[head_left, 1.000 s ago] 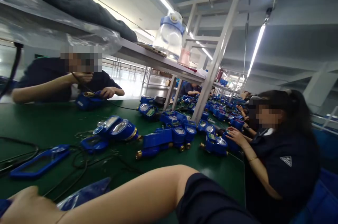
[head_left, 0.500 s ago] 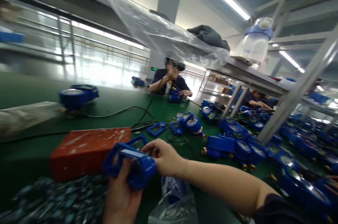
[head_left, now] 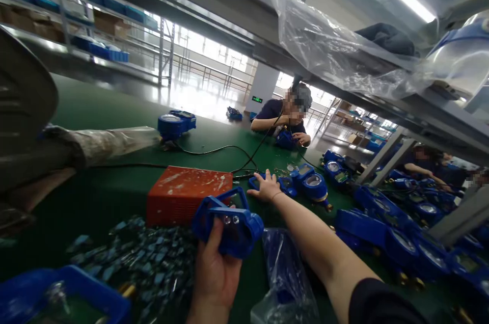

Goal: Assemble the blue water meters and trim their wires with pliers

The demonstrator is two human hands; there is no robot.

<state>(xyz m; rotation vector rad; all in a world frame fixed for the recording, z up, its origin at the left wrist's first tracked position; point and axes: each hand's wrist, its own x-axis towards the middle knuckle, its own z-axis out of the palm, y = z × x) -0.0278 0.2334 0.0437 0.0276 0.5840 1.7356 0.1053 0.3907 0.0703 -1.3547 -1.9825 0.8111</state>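
Note:
My left hand (head_left: 217, 275) is closed around a blue plastic meter housing (head_left: 244, 235), an open frame with two small round shiny parts on its near side; the thumb lies against that side. My right hand (head_left: 268, 189) is stretched forward across the bench, fingers spread, holding nothing. Beneath its fingers lies a flat blue frame (head_left: 255, 181), partly covered by the hand; I cannot tell whether they touch. Just right of that hand sit blue water meters (head_left: 314, 184) with round dials and brass ends.
An orange-red box (head_left: 187, 184) stands behind a pile of small bluish pieces (head_left: 153, 258). A clear plastic bag (head_left: 286, 273) with blue parts lies between my arms. Many meters (head_left: 397, 242) crowd the right. Across the bench a person (head_left: 284, 115) handles a meter. A shelf (head_left: 237, 23) hangs overhead.
My right hand has left the housing and reached forward to the flat blue frame, opening its fingers. The left hand still holds the housing. The view has swung left.

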